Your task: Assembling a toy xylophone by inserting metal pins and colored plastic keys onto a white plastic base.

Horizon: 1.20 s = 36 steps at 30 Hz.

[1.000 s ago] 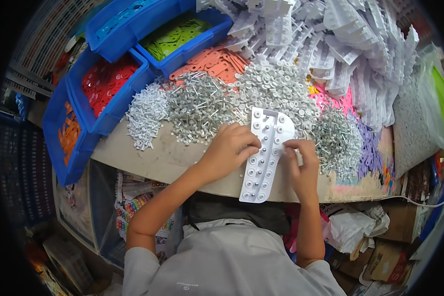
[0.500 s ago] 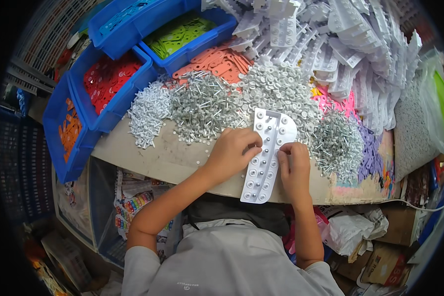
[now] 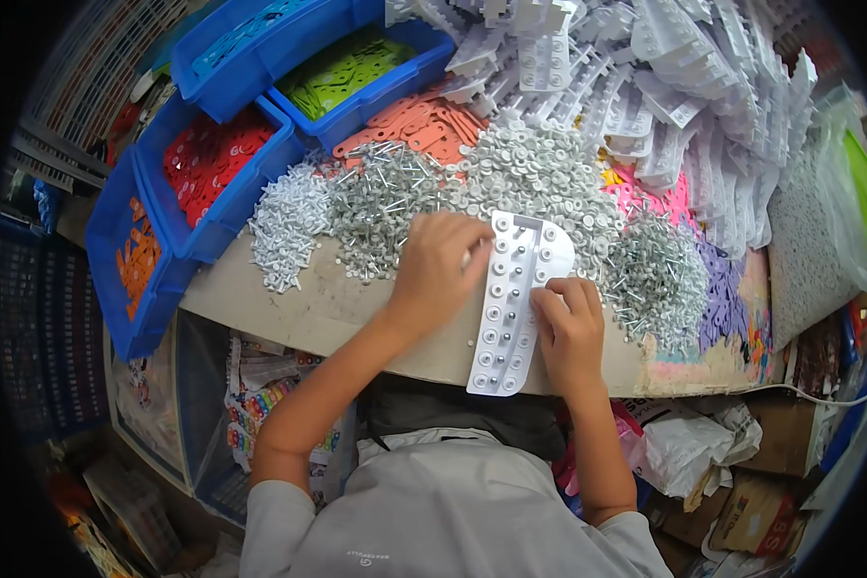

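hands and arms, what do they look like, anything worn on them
Both the left hand and the right hand are bare: no gloves, and no rings or watch that I can make out. The forearms are uncovered; short light grey sleeves end near the elbows.

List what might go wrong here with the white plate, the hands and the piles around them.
The white plate overhangs the table edge at its near end, steadied only by the right hand; a slip might tip it off. The left hand works beside the metal pin pile, so a sweep could scatter pins or prick fingers. Adjacent piles could mix.
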Each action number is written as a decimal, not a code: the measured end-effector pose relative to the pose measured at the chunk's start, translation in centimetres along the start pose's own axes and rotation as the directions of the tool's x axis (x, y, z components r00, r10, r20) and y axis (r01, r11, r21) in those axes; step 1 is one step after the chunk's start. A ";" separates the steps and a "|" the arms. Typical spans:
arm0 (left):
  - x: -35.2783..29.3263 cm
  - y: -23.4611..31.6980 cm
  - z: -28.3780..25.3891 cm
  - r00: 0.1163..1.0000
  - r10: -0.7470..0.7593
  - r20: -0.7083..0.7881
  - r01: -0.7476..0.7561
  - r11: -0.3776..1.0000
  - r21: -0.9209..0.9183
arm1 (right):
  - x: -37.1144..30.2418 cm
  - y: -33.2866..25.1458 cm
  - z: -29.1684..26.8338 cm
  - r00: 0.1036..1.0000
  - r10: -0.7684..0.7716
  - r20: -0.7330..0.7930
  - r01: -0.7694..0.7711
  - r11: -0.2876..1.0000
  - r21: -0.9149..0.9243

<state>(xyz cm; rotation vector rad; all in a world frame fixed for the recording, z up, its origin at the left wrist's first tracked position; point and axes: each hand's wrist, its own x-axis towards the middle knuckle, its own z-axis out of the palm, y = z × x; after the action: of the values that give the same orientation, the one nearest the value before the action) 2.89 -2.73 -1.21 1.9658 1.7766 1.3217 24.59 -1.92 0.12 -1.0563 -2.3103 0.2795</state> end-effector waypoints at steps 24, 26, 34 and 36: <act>1.7 -1.1 -1.4 0.995 -0.040 0.087 0.042 0.999 -0.012 | 1.1 5.7 0.7 0.977 0.194 -0.087 -0.207 0.964 -0.168; 0.6 -0.2 -2.2 0.989 0.023 0.143 -0.002 0.989 -0.145 | 1.1 5.6 0.6 0.974 0.200 -0.108 -0.216 0.963 -0.160; -3.6 1.5 -1.3 0.909 -0.024 0.415 0.183 0.919 -0.349 | -0.3 2.6 -1.1 0.913 0.406 -0.040 -0.395 0.905 0.158; -4.5 1.3 -0.8 0.905 -0.024 0.425 0.191 0.916 -0.353 | -0.6 1.1 -2.1 0.888 0.459 0.000 -0.435 0.843 0.317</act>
<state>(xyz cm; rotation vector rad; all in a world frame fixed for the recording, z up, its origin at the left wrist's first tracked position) 3.72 -7.33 -2.04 1.7323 1.2886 1.0224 26.79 -1.69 1.10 -1.4007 -1.8426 0.7466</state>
